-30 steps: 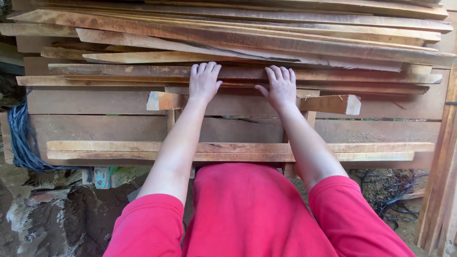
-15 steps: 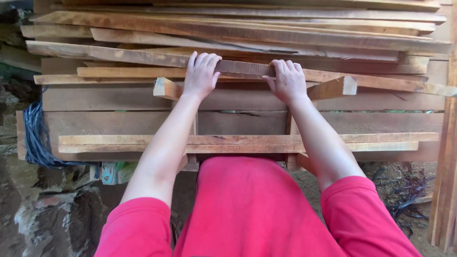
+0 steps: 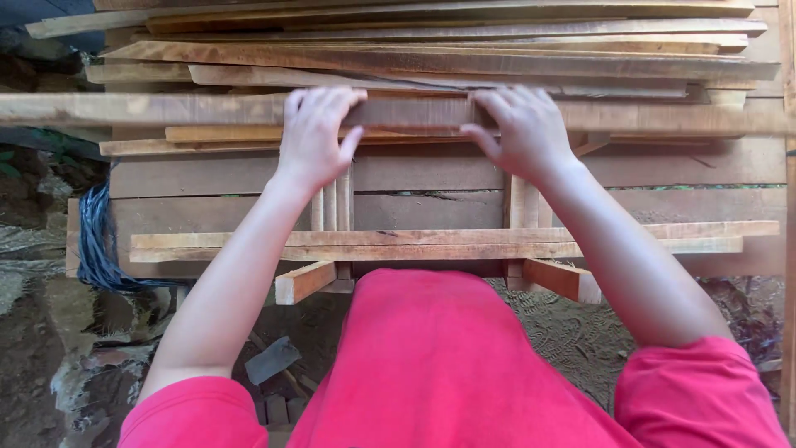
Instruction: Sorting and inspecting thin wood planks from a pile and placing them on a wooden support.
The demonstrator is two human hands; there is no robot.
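Observation:
Both my hands grip one long, rough wooden plank (image 3: 166, 108) that runs across the whole view. My left hand (image 3: 317, 133) holds it left of centre, fingers curled over its far edge. My right hand (image 3: 521, 131) holds it right of centre in the same way. The plank lies level in front of a stack of similar planks (image 3: 464, 58). Below my hands stands a frame of thin wooden slats (image 3: 431, 242), with upright sticks and two short pieces jutting toward me.
Broad boards (image 3: 663, 166) form a wall behind the slat frame. A dark blue bundle of cord (image 3: 95, 241) hangs at the left. Dirt ground with stones and scraps (image 3: 50, 348) lies below left. A wooden post (image 3: 788, 249) runs down the right edge.
My hands went from lying flat on the stack to closing on one plank, which has come off the stack toward me. The slat frame now sits lower in view.

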